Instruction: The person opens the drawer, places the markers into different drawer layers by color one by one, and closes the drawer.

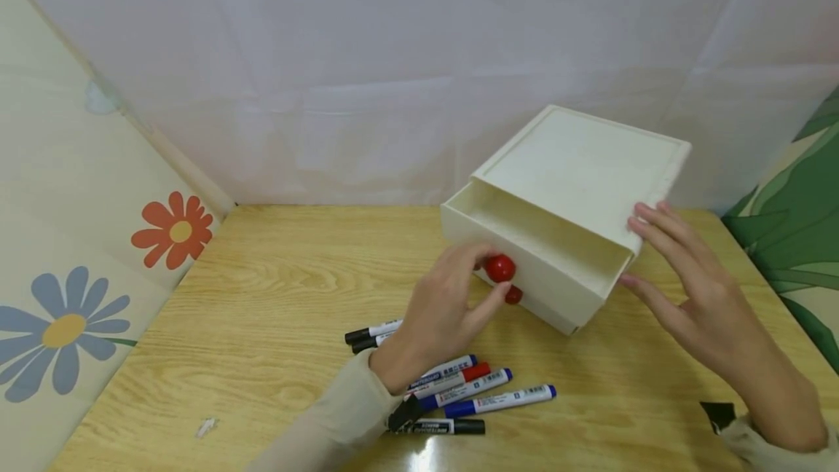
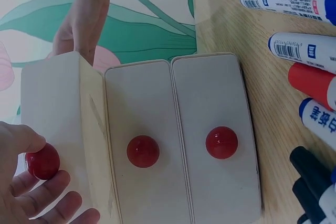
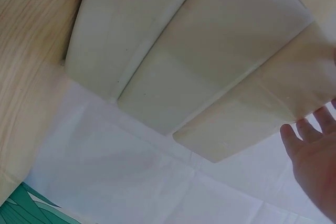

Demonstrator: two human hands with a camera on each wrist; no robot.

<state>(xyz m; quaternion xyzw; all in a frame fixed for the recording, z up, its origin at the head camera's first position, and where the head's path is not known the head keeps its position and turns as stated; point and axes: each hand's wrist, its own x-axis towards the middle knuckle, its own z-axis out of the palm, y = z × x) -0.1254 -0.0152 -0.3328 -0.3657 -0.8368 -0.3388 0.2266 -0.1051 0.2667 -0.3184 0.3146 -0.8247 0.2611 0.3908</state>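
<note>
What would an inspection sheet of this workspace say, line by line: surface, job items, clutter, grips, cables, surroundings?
Surface: wood-grain table, bearing the drawer unit and loose markers.
Job items: white drawer unit; its top drawer is pulled partly out, the two lower drawers look shut; each front has a red knob.
Clutter: whiteboard markers with blue, red and black caps, around the left forearm; a small white scrap or mark.
Grips: left-hand grip pinches the top knob; right-hand grip has its fingertips against the unit's side.
Cables: nothing seen.
Surroundings: pale, creased backdrop; flower-printed panel at left, leaf print at right.
</note>
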